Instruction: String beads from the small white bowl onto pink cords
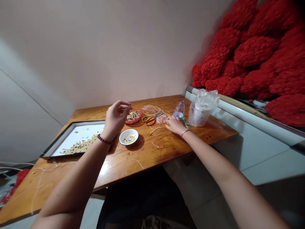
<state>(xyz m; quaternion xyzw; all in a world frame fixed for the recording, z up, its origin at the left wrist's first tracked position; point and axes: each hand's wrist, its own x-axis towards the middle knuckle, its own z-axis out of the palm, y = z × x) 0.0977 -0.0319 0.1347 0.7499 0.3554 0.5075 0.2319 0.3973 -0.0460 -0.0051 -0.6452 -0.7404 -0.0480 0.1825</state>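
Left hand point(116, 119) of mine hangs above the wooden tabletop point(166, 148), fingertips drawn to the thumb in a pinch; what sits between them is too small to tell. The round red dish of pale beads point(133, 115) lies just to its right, nearer this hand than the other. My right hand point(175, 124) rests spread on the loose heap of pale pink cords point(154, 110), with the orange-and-yellow-handled scissors point(151, 119) just left of it, blades pointing right and away.
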